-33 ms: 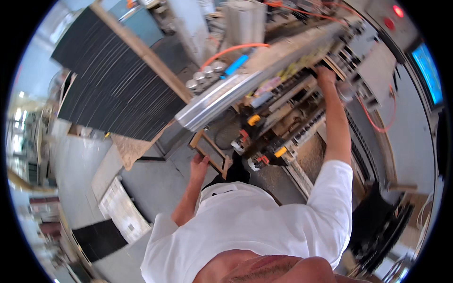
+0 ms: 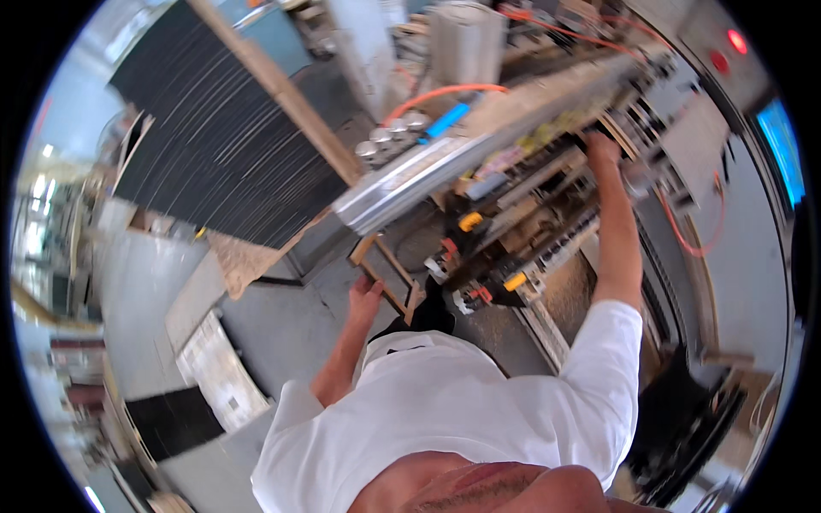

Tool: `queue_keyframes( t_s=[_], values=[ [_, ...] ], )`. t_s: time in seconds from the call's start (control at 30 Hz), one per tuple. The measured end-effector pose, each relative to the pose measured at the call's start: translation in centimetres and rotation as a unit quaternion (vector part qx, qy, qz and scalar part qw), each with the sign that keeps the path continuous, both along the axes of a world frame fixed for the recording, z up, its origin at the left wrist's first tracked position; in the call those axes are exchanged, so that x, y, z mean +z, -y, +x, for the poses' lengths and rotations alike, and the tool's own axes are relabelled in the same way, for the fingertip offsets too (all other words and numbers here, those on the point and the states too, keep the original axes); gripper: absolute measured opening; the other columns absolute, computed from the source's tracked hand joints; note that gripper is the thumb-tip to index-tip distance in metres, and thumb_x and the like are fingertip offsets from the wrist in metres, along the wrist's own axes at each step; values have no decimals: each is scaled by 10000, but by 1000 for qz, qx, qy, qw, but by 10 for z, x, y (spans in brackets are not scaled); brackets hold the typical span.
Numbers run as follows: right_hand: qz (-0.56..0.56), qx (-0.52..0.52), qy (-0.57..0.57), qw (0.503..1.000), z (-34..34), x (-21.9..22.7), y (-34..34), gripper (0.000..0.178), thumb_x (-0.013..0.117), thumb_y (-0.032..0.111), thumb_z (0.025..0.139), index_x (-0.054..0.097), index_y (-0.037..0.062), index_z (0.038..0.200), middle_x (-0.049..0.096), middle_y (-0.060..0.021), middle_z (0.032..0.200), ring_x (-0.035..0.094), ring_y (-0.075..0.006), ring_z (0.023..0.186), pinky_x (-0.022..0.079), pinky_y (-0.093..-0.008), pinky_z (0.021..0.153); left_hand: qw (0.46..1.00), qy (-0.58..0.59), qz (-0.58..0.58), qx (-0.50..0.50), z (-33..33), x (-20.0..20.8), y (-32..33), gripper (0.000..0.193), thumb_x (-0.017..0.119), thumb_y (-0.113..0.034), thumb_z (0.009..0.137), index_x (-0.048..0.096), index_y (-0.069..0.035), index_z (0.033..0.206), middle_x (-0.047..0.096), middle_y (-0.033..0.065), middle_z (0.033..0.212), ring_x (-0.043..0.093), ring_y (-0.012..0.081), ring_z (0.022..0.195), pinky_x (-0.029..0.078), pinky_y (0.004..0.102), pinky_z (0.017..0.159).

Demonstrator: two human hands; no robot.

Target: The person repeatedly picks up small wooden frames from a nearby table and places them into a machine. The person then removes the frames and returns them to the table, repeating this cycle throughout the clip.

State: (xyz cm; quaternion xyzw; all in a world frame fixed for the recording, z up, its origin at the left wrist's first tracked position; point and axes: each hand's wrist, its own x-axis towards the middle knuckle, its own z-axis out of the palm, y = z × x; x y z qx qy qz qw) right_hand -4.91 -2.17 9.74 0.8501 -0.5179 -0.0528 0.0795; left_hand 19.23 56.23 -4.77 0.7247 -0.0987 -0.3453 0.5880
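My left hand (image 2: 366, 295) hangs low beside my body, its fingers closed around one side of a small rectangular wooden frame (image 2: 414, 298). The frame is tilted, with its far end pointing away from me. My right arm stretches out over a long woodworking machine (image 2: 534, 235) with yellow and red clamp parts. At the machine's far right, my right hand (image 2: 604, 149) is next to a light wooden strip (image 2: 617, 137) with a dark edge. Its fingers are too hidden to show what they hold, if anything.
A long silver metal beam (image 2: 402, 181) crosses behind the machine, with a blue bar (image 2: 445, 123) and orange hose (image 2: 440, 89) above. Dark stacked panels (image 2: 227, 141) stand at left. Sawdust (image 2: 562, 291) lies under the machine. A lit screen (image 2: 778, 150) is at far right.
The whole view has shifted slightly, so the machine and panels sit a little further right and lower or higher in places. Both hands keep their places beside the same things.
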Motion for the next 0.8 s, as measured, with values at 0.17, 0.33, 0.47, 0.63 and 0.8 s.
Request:
queue_keyframes(
  t_s=[0.17, 0.33, 0.47, 0.63, 0.8],
  values=[
    [-33, 8, -14, 999, -13, -11, 10, 262, 628, 115, 812, 593, 112, 1071, 638, -138, 1099, 624, -326, 1027, 530, -447, 816, 988, 148, 8, -38, 21, 47, -7, 175, 565, -97, 890, 597, 6, 1028, 625, 37, 880, 566, 117, 794, 473, 291, 704],
    [-45, 2, 26, 999, 1, 3, -14, 191, 649, 117, 815, 632, 82, 1002, 664, -157, 1006, 642, -348, 961, 535, -458, 781, 970, 241, -35, -22, 38, 145, -38, 160, 523, -41, 903, 591, 41, 1022, 653, 65, 915, 581, 140, 881, 473, 305, 797],
    [-46, -20, 8, 999, -4, 5, -15, 164, 591, 142, 870, 620, 75, 1016, 669, -154, 987, 647, -334, 951, 532, -452, 780, 974, 205, -88, -28, 71, 227, -75, 194, 514, -60, 936, 597, 26, 1090, 661, 68, 954, 601, 140, 897, 483, 310, 853],
    [-55, -27, -11, 998, 9, 28, -45, 287, 568, 137, 873, 574, 61, 1150, 658, -168, 1070, 626, -336, 1013, 489, -471, 866, 933, 265, -214, 114, 142, 330, -149, 240, 521, -129, 944, 590, 18, 1120, 663, 85, 959, 626, 156, 846, 504, 281, 795],
    [-150, 53, 374, 914, 11, 66, -119, 450, 653, 159, 852, 533, 6, 1257, 649, -174, 1118, 639, -300, 995, 499, -378, 850, 890, 272, -337, 141, 287, 409, -185, 304, 458, -180, 982, 523, 42, 1180, 661, 162, 1037, 652, 187, 905, 532, 322, 821]
  ],
)
